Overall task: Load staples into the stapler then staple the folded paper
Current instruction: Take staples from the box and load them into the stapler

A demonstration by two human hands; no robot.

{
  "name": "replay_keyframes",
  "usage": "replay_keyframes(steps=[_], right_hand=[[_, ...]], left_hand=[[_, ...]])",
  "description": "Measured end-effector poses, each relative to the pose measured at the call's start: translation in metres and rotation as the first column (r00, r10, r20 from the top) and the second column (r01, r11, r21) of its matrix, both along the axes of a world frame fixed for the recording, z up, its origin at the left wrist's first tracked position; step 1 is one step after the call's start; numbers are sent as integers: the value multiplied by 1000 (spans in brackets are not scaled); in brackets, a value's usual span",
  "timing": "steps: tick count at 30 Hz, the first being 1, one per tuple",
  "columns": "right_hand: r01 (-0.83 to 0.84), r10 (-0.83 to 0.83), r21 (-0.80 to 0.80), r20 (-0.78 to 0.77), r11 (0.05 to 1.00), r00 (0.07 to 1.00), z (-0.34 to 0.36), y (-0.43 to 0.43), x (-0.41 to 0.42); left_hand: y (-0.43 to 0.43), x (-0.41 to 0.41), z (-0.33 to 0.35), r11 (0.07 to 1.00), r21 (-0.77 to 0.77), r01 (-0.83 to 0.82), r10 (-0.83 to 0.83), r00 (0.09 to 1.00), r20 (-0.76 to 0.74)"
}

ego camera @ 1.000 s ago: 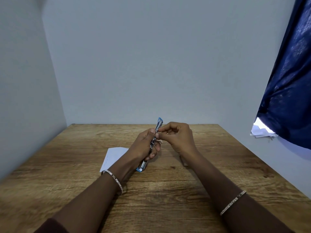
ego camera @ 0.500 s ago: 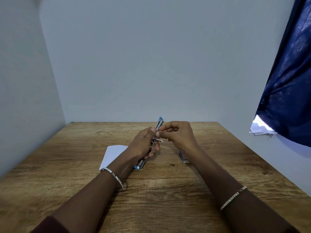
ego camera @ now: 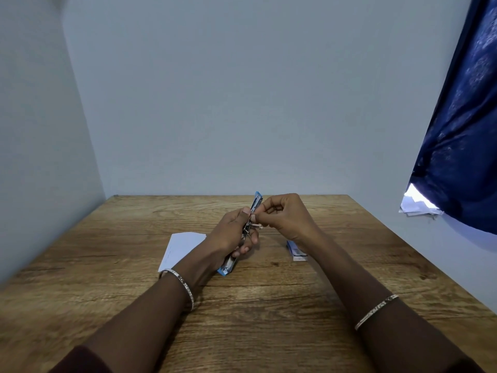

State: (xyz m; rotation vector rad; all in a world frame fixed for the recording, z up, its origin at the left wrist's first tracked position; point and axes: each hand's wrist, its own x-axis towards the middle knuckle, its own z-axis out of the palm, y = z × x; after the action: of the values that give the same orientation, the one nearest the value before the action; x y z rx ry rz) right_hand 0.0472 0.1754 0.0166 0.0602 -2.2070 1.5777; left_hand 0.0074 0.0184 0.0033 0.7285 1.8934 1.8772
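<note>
Left hand (ego camera: 231, 232): we are gripping the stapler (ego camera: 251, 211) around its middle, lifted above the table (ego camera: 134, 238) centre, tilted away from us.
Right hand (ego camera: 285, 219): we are pinching a small metal piece at the stapler's side; staples or pusher, we cannot tell.
Paper (ego camera: 180, 249): lying flat, left of the hands.
Staple box (ego camera: 295, 250): lying right.
Technique: we are judging that steady support and straight feeding prevent jamming.

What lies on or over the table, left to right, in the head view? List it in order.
Folded paper → left hand gripping the blue stapler → right hand pinching at the stapler's middle → small staple box → dark blue curtain at the far right, off the table.
</note>
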Motion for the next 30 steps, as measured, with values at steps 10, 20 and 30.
replay_keyframes(steps=[10, 20, 30], right_hand=[[-28, 26, 41, 58, 999, 998, 0, 3, 0], [274, -276, 163, -14, 948, 961, 13, 24, 6], [194, -364, 703, 98, 684, 926, -3, 39, 2]], left_hand=[[0, 0, 2, 1000, 11, 13, -14, 996, 88], [0, -10, 2, 994, 78, -76, 52, 962, 268], [2, -15, -1, 983, 185, -24, -43, 935, 351]])
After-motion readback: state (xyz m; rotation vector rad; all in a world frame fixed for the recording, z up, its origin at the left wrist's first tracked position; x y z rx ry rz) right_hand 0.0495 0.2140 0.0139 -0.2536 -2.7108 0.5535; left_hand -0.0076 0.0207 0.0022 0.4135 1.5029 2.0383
